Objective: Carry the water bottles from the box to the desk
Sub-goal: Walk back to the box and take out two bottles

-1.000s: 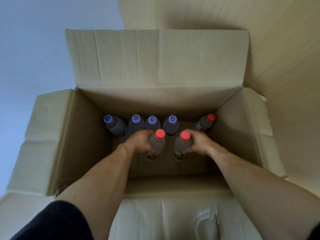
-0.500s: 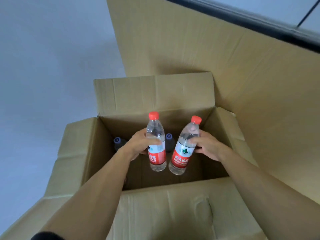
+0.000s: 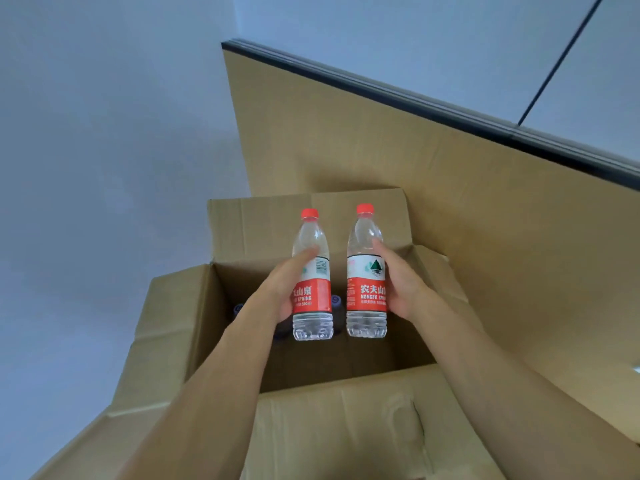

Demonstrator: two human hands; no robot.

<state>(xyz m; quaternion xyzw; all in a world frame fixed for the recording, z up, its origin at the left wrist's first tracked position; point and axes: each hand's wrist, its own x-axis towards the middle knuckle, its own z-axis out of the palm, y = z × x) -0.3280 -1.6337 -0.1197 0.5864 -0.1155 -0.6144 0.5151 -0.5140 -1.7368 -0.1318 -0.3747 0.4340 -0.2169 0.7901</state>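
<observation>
Two clear water bottles with red caps and red labels are held upright above the open cardboard box (image 3: 173, 327). My left hand (image 3: 282, 289) grips the left bottle (image 3: 313, 271) around its label. My right hand (image 3: 398, 285) grips the right bottle (image 3: 365, 271) the same way. Both bottles are fully out of the box, side by side and a little apart. Down inside the box, dark bottles with purple caps (image 3: 335, 300) show between and beside my arms, mostly hidden.
A tan wooden panel (image 3: 450, 220) with a dark top edge (image 3: 415, 102) rises right behind and to the right of the box. The box's flaps spread out on all sides. Pale floor (image 3: 86, 202) lies to the left.
Both hands have lifted their bottles up out of the box, from standing among the others to well above the rim. The view has tilted upward.
</observation>
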